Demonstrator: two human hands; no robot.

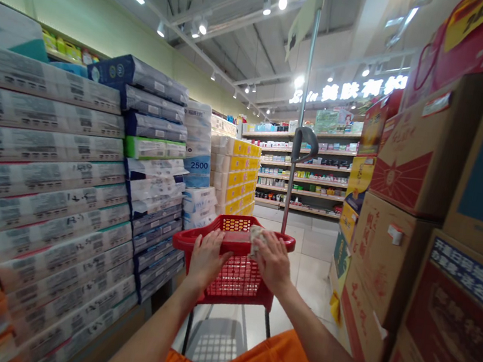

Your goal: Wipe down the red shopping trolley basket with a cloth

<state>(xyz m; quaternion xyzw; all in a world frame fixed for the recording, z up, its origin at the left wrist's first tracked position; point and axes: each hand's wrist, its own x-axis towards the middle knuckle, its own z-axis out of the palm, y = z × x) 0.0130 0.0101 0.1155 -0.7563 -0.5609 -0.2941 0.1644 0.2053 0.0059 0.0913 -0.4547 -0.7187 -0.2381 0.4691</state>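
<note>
A red plastic shopping cart (230, 300) with perforated basket walls and dark legs stands right in front of me. My left hand (209, 253) grips its near rim at the left, fingers over the edge and thumb toward the middle. At the right side of the same rim, my right hand (272, 261) is closed on a pale crumpled cloth (255, 236). That cloth touches the rim. A metal pole (288, 200) with a grey hook-like piece rises at the cart's far right. Most of the basket's inside is hidden.
Tall stacks of wrapped paper packs (65, 173) line the left, with yellow-and-white packs (234, 171) farther ahead. Piled cardboard boxes (388, 257) flank the right. Pale tiled floor (306, 275) runs between them toward stocked shelves (306, 175) at the back.
</note>
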